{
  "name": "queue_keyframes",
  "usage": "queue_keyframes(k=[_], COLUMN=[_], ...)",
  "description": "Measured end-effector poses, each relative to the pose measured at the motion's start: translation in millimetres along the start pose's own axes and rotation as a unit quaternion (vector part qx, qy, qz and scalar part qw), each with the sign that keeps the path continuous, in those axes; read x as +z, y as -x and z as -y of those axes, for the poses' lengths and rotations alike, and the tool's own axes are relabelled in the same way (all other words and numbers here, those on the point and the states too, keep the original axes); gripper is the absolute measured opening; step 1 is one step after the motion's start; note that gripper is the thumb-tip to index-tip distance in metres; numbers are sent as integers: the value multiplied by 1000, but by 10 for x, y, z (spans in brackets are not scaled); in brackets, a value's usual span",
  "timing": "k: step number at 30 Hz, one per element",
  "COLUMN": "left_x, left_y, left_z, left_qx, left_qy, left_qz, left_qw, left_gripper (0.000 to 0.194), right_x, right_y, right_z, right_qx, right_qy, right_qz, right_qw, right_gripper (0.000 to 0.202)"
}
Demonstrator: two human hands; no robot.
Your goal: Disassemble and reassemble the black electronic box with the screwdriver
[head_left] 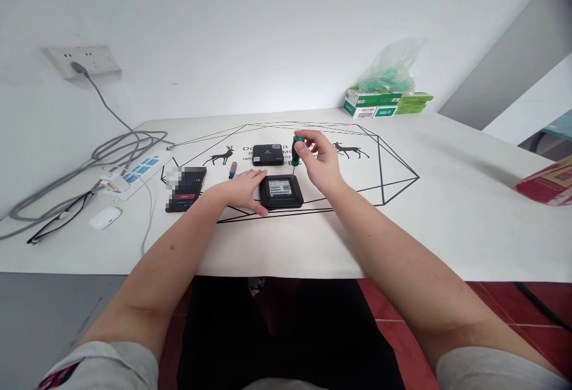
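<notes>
A square black device casing [289, 200] lies flat on the table with a white label [279, 188] facing up. My left hand [245, 190] rests along its left side, fingers stretched out and thumb apart near the lower corner. Pinched in my right hand [320, 160] is a screwdriver [295, 154] with a green and black handle. It stands nearly upright, and its tip meets the casing near the upper right corner. Beyond the casing sits a flat black box [267, 154] with small stickers. A second, small screwdriver [233, 169] lies just past my left hand.
A phone [185, 190] lies left of my left hand. Farther left are a white power strip [147, 166] with grey cables, glasses [60, 220] and a white earbud case [105, 218]. Green boxes [373, 101] under a plastic bag stand at the back right; a red package [547, 184] is at the right edge.
</notes>
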State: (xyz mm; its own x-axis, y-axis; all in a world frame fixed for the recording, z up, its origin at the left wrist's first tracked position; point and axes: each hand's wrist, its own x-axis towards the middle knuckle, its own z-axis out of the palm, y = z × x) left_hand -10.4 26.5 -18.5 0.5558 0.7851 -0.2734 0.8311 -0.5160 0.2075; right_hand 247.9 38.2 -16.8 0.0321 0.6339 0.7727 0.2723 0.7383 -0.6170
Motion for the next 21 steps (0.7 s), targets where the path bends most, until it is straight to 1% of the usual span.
queue_keyframes(k=[2,4,6,8,11,14,16,19,21], left_x=[1,1,2,2,1,-4,-6,-8,-10], left_y=[-2,-4,-4,-3,-1,0,-1,-1,1], left_z=[2,6,11,17,22,18,13,3,-3], left_qx=[3,-1,-3,0,4,4,3,0,0], left_qy=[0,1,2,4,4,1,1,0,-2], left_qz=[0,1,3,3,2,3,3,3,1], left_qw=[1000,1000,1000,1000,1000,1000,1000,1000,1000], left_gripper=[152,152,153,153,151,152,153,153,154], right_x=[-4,-9,-16,-21,-19,-8,0,14,24], right_y=[-9,-19,-29,-39,-54,-58,-52,-37,-31], right_z=[-4,-13,-28,-52,-99,-117,-99,-54,-43], right_qx=[-26,-38,-26,3,42,38,39,58,56], right_qy=[7,-6,-24,-39,-59,-77,-102,-150,-159], right_qz=[2,4,0,-1,2,2,25,64,63], right_qw=[1000,999,999,999,997,996,994,985,984], right_gripper=[49,46,41,38,38,41,42,42,42])
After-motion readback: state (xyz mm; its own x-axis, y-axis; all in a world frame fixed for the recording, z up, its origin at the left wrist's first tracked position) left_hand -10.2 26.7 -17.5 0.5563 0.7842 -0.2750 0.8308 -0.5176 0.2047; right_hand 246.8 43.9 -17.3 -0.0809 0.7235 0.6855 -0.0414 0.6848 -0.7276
